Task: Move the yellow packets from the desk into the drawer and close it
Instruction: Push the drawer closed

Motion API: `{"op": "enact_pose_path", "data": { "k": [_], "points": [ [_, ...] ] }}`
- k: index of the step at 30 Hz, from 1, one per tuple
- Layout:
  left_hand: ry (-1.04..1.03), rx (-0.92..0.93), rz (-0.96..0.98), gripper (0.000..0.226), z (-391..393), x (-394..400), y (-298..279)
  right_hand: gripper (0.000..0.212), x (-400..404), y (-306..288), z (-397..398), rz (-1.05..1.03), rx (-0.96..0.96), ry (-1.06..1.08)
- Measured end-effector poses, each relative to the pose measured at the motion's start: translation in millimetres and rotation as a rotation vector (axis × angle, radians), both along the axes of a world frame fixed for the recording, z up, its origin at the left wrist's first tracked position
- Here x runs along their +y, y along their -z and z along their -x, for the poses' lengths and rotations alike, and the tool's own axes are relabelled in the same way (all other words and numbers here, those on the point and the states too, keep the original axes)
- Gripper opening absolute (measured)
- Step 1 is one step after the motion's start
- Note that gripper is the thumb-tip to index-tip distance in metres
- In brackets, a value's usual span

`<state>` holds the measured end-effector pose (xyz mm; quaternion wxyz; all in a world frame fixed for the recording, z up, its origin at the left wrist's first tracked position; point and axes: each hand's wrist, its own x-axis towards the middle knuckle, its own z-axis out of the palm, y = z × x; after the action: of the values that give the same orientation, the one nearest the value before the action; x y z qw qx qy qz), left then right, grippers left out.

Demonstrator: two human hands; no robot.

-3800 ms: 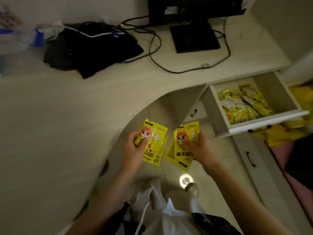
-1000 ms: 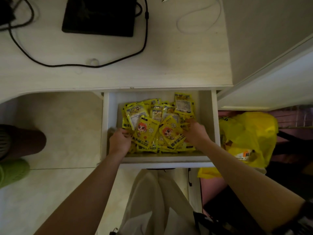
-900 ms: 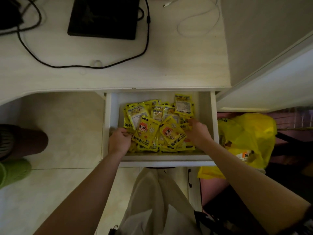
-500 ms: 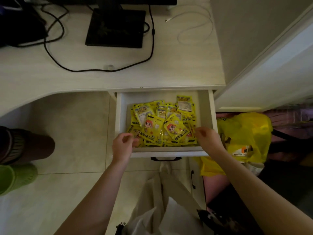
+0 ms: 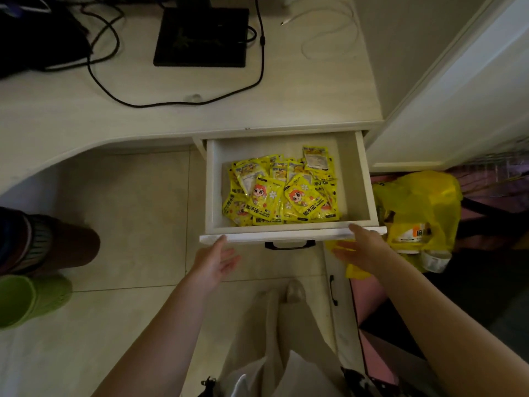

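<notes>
The white drawer (image 5: 289, 235) stands pulled out from under the desk (image 5: 143, 116). Inside it lies a heap of several yellow packets (image 5: 282, 193) with a cartoon face on them. My left hand (image 5: 215, 260) is below the drawer's front left corner, fingers spread, its fingertip at the front edge. My right hand (image 5: 361, 247) is below the front right corner, fingers apart, its fingertips touching the front edge. Neither hand holds anything. The drawer's black handle (image 5: 289, 245) is between the two hands.
A black monitor base (image 5: 200, 37) and black cables (image 5: 171, 101) sit on the desk, with a white cable (image 5: 329, 38) further right. A yellow plastic bag (image 5: 415, 216) lies right of the drawer. A green slipper and someone's leg (image 5: 43, 247) are on the floor at left. Lower drawers are under my right hand.
Both hands let go of the packets in the drawer and drew back out to its front edge. The packets now lie in the heap.
</notes>
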<state>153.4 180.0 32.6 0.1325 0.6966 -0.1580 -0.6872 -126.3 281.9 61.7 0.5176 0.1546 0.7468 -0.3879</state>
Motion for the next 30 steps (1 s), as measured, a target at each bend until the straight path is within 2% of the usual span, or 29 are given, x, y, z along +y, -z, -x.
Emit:
{"op": "enact_pose_path", "data": {
  "k": [2, 5, 7, 10, 13, 23, 30],
  "points": [
    [-0.096, 0.062, -0.043, 0.036, 5.3, -8.3, 2.3, 0.019, -6.9, -0.9, 4.9, 0.051, -0.047, 0.078],
    [-0.176, 0.118, -0.082, 0.03, 13.9, -17.0, 8.3, 0.013, -13.3, 2.9, 11.9, 0.053, -0.104, 0.045],
    [-0.215, 0.151, -0.079, 0.02, 18.3, -18.9, 10.0, 0.014, -14.3, 8.4, 15.1, 0.04, -0.119, 0.108],
    [-0.277, 0.173, -0.075, 0.004, 21.6, -19.4, 10.7, 0.027, -16.3, 13.3, 16.8, 0.047, -0.103, 0.216],
    [-0.314, 0.174, -0.104, 0.005, 22.6, -22.1, 11.7, 0.039, -19.9, 16.1, 18.9, 0.016, -0.079, 0.233],
    [-0.333, 0.149, -0.059, 0.014, 34.5, -39.9, 8.1, 0.043, -41.8, 9.8, 24.9, 0.014, -0.034, 0.201],
    [-0.317, 0.17, -0.018, 0.019, 53.4, -82.2, 8.5, 0.042, -86.1, 11.4, 49.3, -0.004, -0.034, 0.169]
  ]
}}
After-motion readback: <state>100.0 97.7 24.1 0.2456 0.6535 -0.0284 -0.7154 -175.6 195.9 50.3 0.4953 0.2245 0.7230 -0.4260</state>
